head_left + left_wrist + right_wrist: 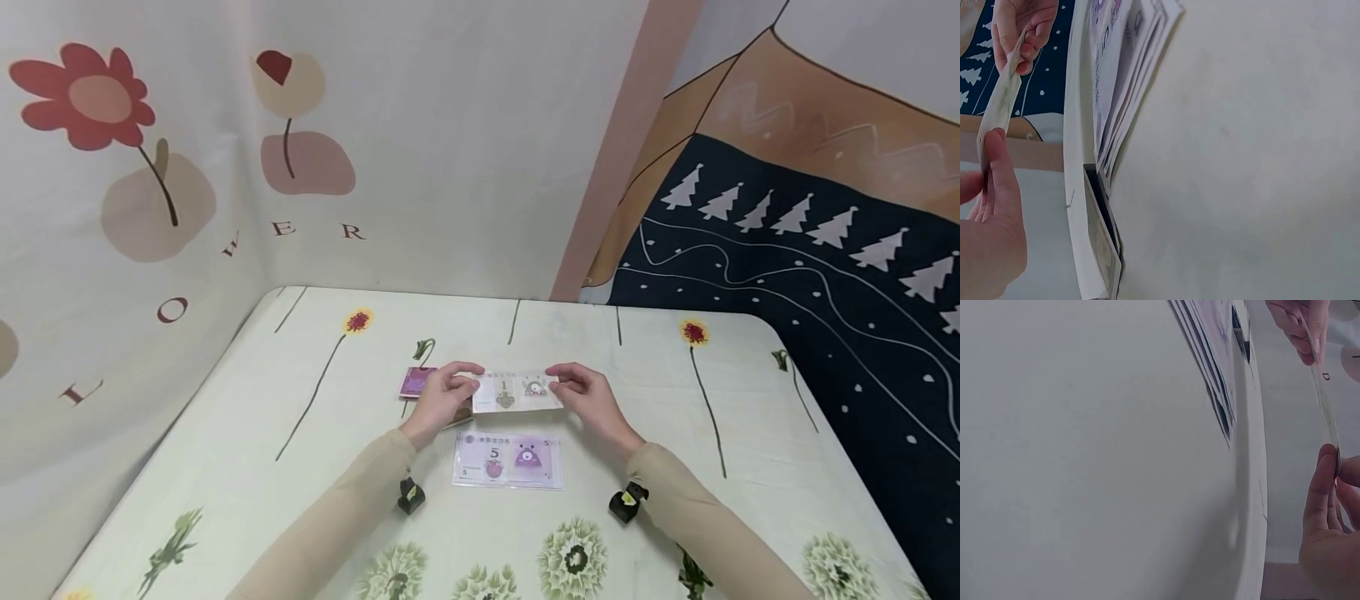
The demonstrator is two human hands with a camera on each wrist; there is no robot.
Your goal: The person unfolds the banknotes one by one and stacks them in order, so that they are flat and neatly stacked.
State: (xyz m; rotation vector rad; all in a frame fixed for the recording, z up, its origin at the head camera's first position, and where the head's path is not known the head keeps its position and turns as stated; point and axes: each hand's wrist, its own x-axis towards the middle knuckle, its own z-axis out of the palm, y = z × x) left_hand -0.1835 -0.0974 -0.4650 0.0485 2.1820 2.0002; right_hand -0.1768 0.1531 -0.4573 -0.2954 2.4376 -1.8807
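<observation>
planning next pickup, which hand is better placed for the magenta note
Probably the left hand, close beside the magenta note; the right hand is farther, at the opposite end of the 1 note. Both pinch that note, so left should release first.

white note (519,395), purple note (507,461), beige sleeves (341,512), pale flower-patterned tablecloth (645,383)

Plain beige sleeves (337,508), black wrist devices (411,497), yellowish markings (628,498)

A pale note (518,392), printed with a 1, is held raised and tilted by both ends.
</observation>
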